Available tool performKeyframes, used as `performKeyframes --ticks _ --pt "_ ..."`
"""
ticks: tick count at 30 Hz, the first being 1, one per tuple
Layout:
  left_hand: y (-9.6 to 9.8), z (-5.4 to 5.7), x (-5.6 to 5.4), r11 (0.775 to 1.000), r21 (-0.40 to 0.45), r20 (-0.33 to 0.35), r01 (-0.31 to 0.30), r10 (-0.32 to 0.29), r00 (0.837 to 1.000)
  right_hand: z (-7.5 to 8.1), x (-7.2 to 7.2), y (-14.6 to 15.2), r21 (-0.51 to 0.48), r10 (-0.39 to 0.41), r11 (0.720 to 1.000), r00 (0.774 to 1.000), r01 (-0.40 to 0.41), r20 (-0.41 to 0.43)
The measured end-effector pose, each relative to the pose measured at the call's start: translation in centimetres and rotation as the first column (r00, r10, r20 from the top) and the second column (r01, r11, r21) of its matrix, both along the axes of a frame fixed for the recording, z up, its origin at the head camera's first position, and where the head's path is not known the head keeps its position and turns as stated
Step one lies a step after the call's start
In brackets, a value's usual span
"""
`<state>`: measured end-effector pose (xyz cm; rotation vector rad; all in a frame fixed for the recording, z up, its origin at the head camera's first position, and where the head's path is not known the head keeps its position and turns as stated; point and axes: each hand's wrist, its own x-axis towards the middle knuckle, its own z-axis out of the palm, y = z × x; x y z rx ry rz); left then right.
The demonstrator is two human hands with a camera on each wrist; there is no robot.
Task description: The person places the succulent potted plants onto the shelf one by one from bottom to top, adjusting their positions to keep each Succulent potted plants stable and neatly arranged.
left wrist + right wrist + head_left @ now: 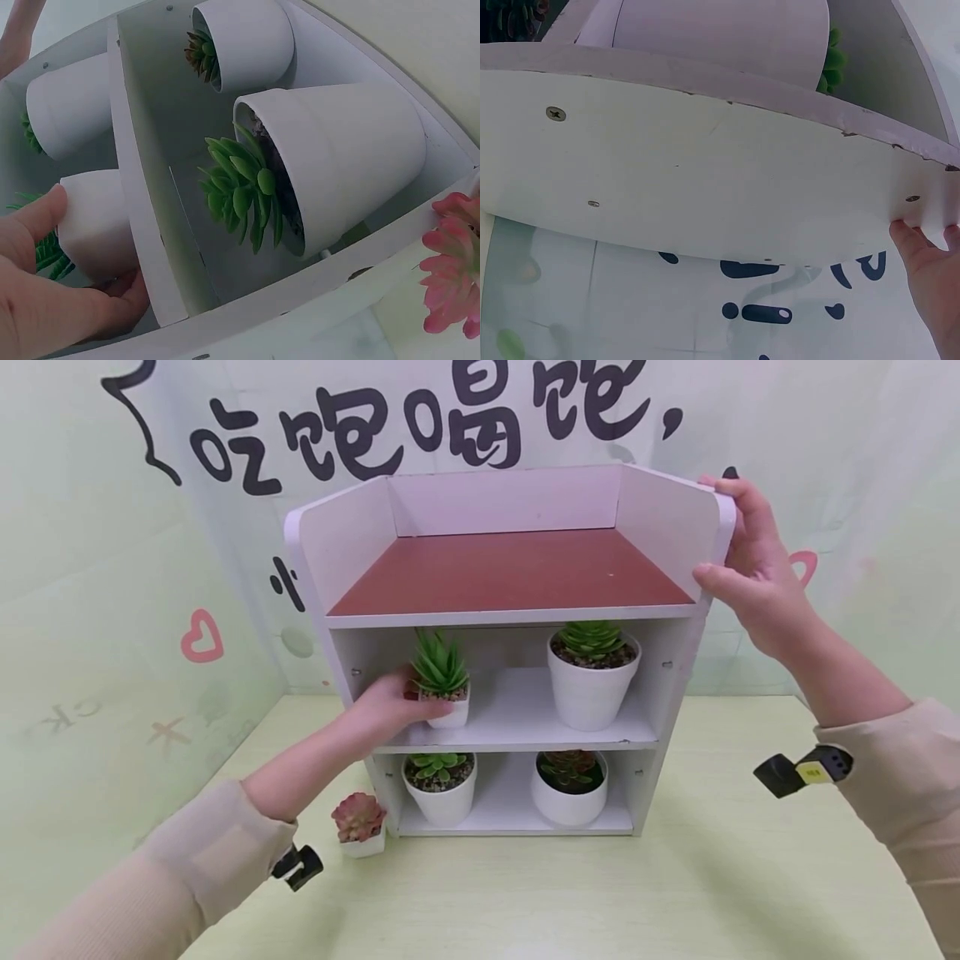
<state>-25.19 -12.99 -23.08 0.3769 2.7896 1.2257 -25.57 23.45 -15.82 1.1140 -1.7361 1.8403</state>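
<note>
My left hand (393,702) holds a small white square pot with a spiky green succulent (440,670) on the middle shelf of a white shelf unit (517,619). In the left wrist view, my thumb and fingers lie on either side of that pot (94,217). At the unit's upper right corner, my right hand (757,568) presses against the side panel, its thumb and fingertips spread. The right wrist view shows thumb and fingertips touching the panel's outer face (705,172). A larger white pot with a green succulent (592,689) stands right on the same shelf.
On the bottom shelf are a white pot with a green succulent (442,797) and a round white bowl (570,802) with a reddish-green plant. A pink succulent (360,818) stands on the table beside the unit's left side. Behind is a printed curtain (225,527).
</note>
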Motion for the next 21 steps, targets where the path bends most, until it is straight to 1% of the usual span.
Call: performKeyframes --ticks 7,13,18,21 --pt "0.23 -0.02 -0.23 0.999 0.055 0.033 0.004 -0.006 0.999 -0.06 -0.12 0.03 -0.007 -0.013 1.0 1.0 0.013 0.001" --pt "0.14 -0.01 -0.58 0.991 0.131 0.07 0.037 -0.046 0.997 -0.04 -0.05 0.01 -0.003 -0.012 1.0 1.0 0.012 -0.003" --pt "-0.11 -0.06 -0.71 0.989 0.145 0.089 0.03 -0.043 0.995 0.01 0.0 -0.05 -0.001 -0.008 1.0 1.0 0.008 -0.004" --pt "-0.19 -0.02 -0.61 0.988 0.15 0.094 0.037 -0.051 0.994 0.05 0.0 -0.04 -0.004 -0.011 1.0 1.0 0.011 -0.003"
